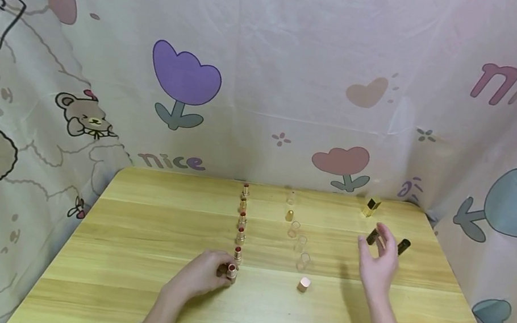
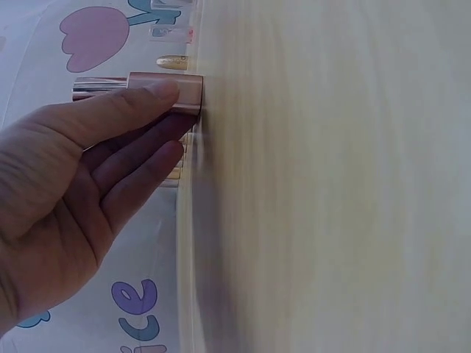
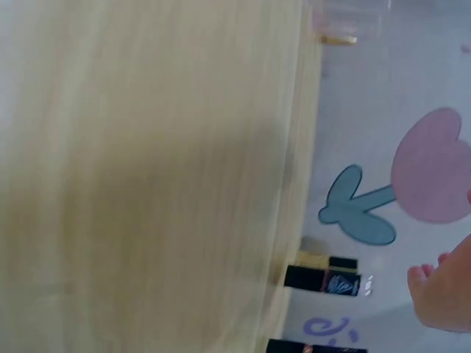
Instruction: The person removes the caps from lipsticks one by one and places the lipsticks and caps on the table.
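Observation:
My left hand pinches a rose-gold lipstick by its base between thumb and fingers, and it stands upright at the near end of a row. Uncapped lipsticks, such as a red-tipped one, form that row straight back. On the other side, my right hand hovers with fingers spread and nothing held. A black tube shows just past its fingertips, another black tube to their right. In the right wrist view, fingers of that hand appear apart from the standing black tube.
A second row, of caps, runs right of the lipsticks: a pink cap in front, clear caps and a gold cap behind. A gold-and-black tube stands near the back edge. A printed cloth hangs behind the wooden table.

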Demonstrator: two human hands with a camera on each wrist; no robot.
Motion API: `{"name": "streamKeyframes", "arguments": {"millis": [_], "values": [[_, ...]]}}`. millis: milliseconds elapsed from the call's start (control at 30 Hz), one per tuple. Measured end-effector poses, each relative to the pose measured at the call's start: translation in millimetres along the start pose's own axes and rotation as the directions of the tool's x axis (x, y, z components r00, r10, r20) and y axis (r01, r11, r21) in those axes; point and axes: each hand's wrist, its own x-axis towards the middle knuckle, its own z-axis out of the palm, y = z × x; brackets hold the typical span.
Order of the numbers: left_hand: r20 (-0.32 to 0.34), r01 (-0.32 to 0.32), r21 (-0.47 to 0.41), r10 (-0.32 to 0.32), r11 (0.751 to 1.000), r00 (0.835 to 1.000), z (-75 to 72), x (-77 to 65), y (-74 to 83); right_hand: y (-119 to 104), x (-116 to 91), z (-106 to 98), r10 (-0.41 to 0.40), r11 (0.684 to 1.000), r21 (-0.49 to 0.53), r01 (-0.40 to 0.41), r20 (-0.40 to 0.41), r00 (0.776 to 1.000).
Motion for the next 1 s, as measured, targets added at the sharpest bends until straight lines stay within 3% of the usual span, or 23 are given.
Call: {"name": "streamKeyframes", "arguments": {"millis": [167,400,633,833,1000], "values": [[0.013,0.024,-0.011,-0.024,1.0,1.0,-0.6,-0.4,-0.1,9.0,12.2,-6.2,0.116,0.993,0.001,-0.116,-0.017,0.993],[0.005,0.045,0.017,-0.045,0.999,0.999,1.7,-2.0,-1.1,20.1,23.9,-7.9,0.227,0.974,-0.026,-0.226,0.02,0.974],[-0.002,0.042,0.019,-0.042,0.999,0.999,2.4,-4.7,1.4,25.2,31.7,-6.8,0.33,0.944,-0.049,-0.326,0.091,0.94],[-0.031,0.069,0.071,-0.067,0.995,0.997,0.9,-8.5,3.8,29.1,38.5,-6.2,0.426,0.904,-0.031,-0.425,0.124,0.896],[-0.063,0.087,0.037,-0.084,0.996,0.994,-1.3,-12.4,6.1,31.1,43.6,-4.6,0.444,0.896,-0.045,-0.442,0.12,0.888]]}}
